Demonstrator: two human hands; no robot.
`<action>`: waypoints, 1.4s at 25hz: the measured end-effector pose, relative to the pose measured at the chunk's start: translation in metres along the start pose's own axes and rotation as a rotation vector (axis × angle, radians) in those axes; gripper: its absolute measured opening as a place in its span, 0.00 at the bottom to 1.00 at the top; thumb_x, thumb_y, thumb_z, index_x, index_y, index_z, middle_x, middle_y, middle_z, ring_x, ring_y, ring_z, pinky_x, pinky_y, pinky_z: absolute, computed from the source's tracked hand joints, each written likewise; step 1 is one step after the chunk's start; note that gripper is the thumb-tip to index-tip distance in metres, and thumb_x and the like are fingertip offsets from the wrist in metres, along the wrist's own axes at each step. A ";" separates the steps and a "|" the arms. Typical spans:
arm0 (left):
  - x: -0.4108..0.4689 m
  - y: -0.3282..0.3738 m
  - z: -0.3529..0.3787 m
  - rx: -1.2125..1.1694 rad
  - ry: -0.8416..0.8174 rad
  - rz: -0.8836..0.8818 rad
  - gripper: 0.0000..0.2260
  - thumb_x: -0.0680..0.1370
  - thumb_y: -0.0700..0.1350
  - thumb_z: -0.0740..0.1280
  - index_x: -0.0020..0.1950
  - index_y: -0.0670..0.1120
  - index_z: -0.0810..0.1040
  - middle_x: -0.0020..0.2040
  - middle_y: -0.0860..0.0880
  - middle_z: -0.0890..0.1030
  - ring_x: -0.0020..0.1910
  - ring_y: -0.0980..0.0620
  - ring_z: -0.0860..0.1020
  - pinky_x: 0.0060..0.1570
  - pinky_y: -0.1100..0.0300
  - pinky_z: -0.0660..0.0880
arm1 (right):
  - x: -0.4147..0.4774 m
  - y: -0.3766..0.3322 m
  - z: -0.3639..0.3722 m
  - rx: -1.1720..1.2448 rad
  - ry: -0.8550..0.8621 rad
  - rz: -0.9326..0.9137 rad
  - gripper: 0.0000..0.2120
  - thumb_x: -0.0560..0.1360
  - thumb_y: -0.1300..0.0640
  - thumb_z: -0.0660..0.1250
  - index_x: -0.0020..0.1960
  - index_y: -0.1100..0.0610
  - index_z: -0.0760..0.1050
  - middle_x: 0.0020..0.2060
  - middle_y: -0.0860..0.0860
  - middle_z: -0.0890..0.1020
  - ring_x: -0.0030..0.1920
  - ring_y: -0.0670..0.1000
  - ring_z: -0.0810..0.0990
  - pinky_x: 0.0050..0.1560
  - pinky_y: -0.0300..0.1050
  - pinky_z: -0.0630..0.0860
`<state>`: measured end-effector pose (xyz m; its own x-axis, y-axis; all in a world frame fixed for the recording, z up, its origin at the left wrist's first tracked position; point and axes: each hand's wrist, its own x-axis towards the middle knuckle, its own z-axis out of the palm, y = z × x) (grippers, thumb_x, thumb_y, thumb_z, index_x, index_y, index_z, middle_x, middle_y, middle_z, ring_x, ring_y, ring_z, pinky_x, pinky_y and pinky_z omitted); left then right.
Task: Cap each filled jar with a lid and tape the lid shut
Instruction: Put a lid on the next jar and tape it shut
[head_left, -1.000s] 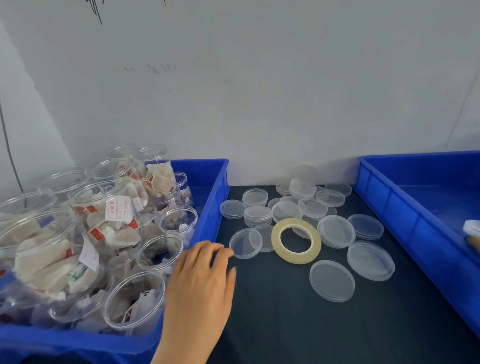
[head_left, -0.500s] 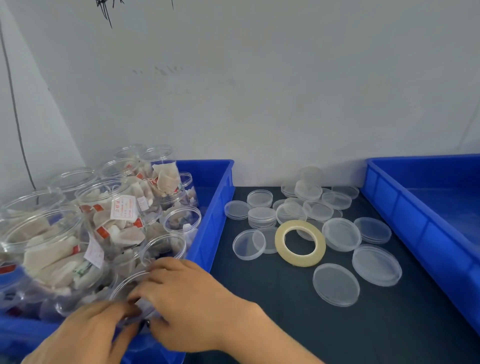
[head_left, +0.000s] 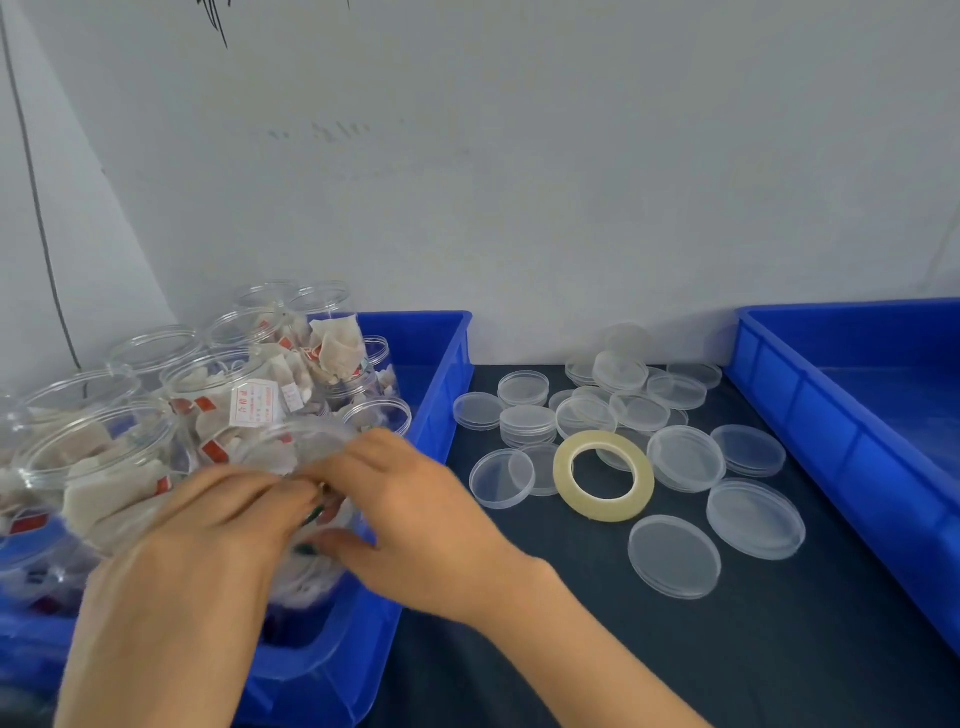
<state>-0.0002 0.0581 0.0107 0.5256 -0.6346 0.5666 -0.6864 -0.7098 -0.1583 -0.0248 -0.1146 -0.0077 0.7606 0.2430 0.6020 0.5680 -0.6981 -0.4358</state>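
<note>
Lifted jar (head_left: 283, 451) now hides behind fingers (head_left: 363, 463); lids (head_left: 674, 557) nearby.

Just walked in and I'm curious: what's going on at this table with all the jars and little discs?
A person is working bare-handed. The left hand and the right hand both grip one clear jar of sachets at the near end of the blue bin, which is packed with other open jars. Capping hasn't begun: the loose lids and the tape roll lie untouched on the dark table beside the bin.
</note>
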 end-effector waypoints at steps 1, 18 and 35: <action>0.009 0.006 -0.007 -0.041 0.009 0.013 0.11 0.69 0.37 0.65 0.47 0.39 0.85 0.43 0.42 0.84 0.45 0.40 0.80 0.41 0.40 0.80 | -0.001 0.002 -0.009 0.001 0.067 0.000 0.20 0.74 0.58 0.73 0.64 0.60 0.76 0.52 0.53 0.80 0.56 0.52 0.73 0.55 0.52 0.75; 0.069 0.114 0.125 -0.686 -0.004 -0.060 0.03 0.76 0.40 0.73 0.48 0.43 0.86 0.45 0.48 0.83 0.48 0.51 0.79 0.44 0.62 0.75 | -0.134 0.139 -0.070 -0.206 0.159 0.428 0.32 0.69 0.59 0.68 0.72 0.48 0.66 0.67 0.42 0.70 0.68 0.41 0.67 0.66 0.34 0.66; 0.093 0.128 0.151 -0.868 0.103 -0.021 0.22 0.77 0.50 0.70 0.70 0.54 0.72 0.69 0.56 0.73 0.70 0.59 0.69 0.70 0.60 0.68 | -0.130 0.146 -0.107 0.061 0.461 0.660 0.09 0.83 0.47 0.53 0.50 0.46 0.71 0.38 0.43 0.76 0.37 0.42 0.74 0.37 0.39 0.71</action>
<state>0.0371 -0.1384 -0.0790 0.5235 -0.5632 0.6393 -0.8392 -0.2110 0.5013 -0.0741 -0.3203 -0.0777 0.7463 -0.5184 0.4174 0.0732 -0.5593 -0.8257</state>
